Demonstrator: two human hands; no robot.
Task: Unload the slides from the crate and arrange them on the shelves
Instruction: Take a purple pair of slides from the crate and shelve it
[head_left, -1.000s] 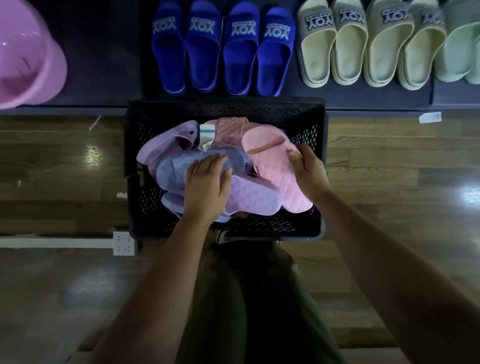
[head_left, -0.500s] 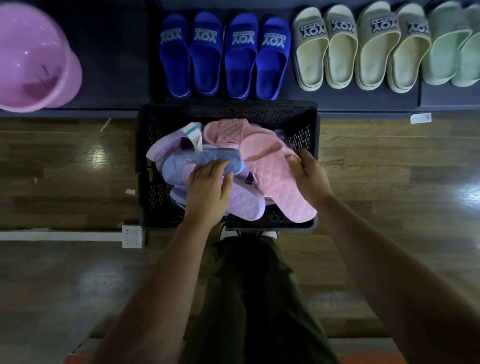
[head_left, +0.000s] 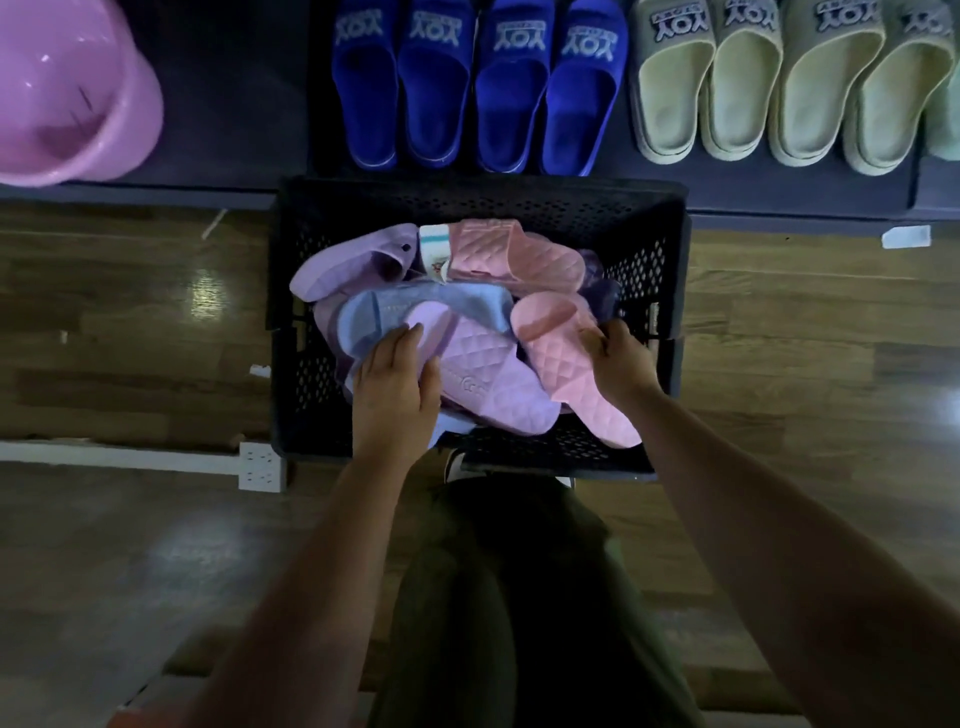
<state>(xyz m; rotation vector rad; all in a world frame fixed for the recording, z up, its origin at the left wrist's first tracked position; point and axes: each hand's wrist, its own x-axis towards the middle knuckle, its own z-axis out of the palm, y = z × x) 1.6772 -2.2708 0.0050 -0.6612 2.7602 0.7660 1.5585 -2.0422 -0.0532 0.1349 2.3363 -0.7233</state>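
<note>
A black perforated crate (head_left: 644, 208) stands on the floor against the low dark shelf (head_left: 234, 104). Inside lie mixed slides: a lilac quilted slide (head_left: 488, 379), a pink quilted slide (head_left: 566, 358), a blue one (head_left: 410, 306), another pink one (head_left: 514, 254) and a lilac one (head_left: 343, 265). My left hand (head_left: 395, 384) rests on the left edge of the lilac quilted slide, fingers curled around it. My right hand (head_left: 618, 358) grips the right side of the pink quilted slide. On the shelf stand blue slides (head_left: 478, 88) and beige slides (head_left: 774, 88) in rows.
A pink plastic basin (head_left: 67, 88) sits at the shelf's left end. A white power strip (head_left: 262, 465) lies on the wood floor left of the crate, with a white tag (head_left: 906, 236) by the shelf edge at right. My legs are just behind the crate.
My left hand slid off the blue slide onto the lilac quilted one. The pink quilted slide under my right hand shifted right and down. The view moved closer to the crate.
</note>
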